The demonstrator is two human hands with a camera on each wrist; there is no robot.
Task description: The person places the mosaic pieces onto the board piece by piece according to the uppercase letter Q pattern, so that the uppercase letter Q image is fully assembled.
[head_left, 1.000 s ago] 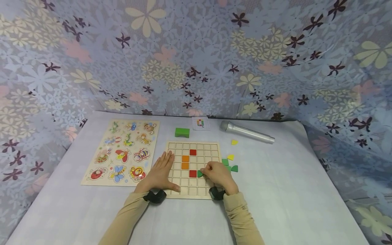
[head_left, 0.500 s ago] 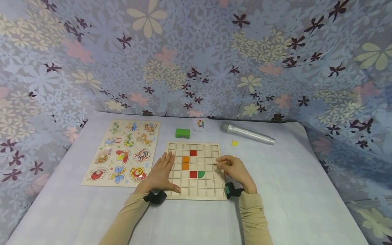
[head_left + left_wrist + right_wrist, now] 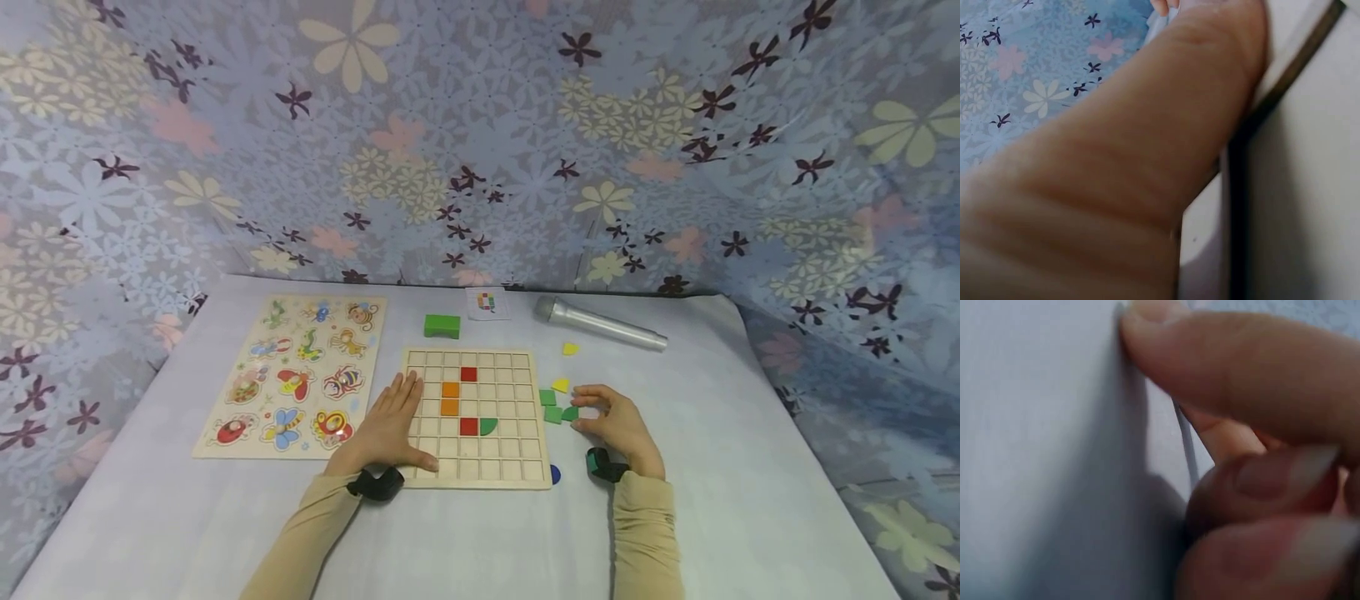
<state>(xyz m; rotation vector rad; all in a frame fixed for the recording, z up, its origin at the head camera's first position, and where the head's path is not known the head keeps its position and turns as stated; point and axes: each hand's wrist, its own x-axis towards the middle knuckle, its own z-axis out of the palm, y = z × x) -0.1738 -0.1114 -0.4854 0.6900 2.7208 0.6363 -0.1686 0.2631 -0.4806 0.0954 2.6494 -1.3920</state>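
Note:
My left hand (image 3: pixel 386 422) lies with fingers spread on the left edge of a wooden grid board (image 3: pixel 517 475), thumb near its front. Set in the grid are two red squares (image 3: pixel 468 374), two orange squares (image 3: pixel 450 389) and a green quarter-circle tile (image 3: pixel 488 427). Right of the board, my right hand (image 3: pixel 618 423) has its thumb and forefinger apart, the thumb tip right at another green quarter-circle tile (image 3: pixel 570 413). Two green squares (image 3: pixel 548 397) lie beside that tile. In the right wrist view, the fingers (image 3: pixel 1254 369) are close over the white cloth and the tile is hidden.
A wooden insect puzzle (image 3: pixel 251 446) lies at left. Behind the board are a green block (image 3: pixel 442 326) and a small pattern card (image 3: pixel 487 303). A silver microphone (image 3: pixel 603 323), yellow pieces (image 3: pixel 571 349) and a blue rounded piece (image 3: pixel 555 474) are around the right side.
My right hand has let go of the green quarter-circle tile in the grid and moved right, off the board, to the loose green tiles. The left hand stays in place.

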